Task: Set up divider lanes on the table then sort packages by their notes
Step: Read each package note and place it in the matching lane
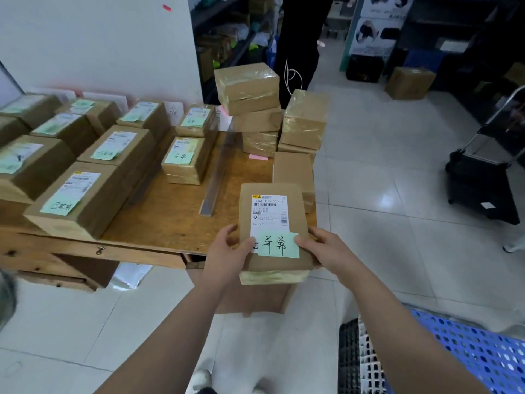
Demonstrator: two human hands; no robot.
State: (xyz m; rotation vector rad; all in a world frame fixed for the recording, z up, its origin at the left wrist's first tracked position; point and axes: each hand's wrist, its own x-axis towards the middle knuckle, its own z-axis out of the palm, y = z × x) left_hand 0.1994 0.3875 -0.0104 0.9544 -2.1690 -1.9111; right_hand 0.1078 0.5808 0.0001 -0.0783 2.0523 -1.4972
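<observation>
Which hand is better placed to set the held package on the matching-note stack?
Probably left: the left hand holds the package on the side nearer that stack, left of the divider; the right hand is farther.

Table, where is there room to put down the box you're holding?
For the held package, bare wood lies between the near-left package and the clear divider, and a narrower strip between the divider and the taped stacks. The left side is crowded with packages.
</observation>
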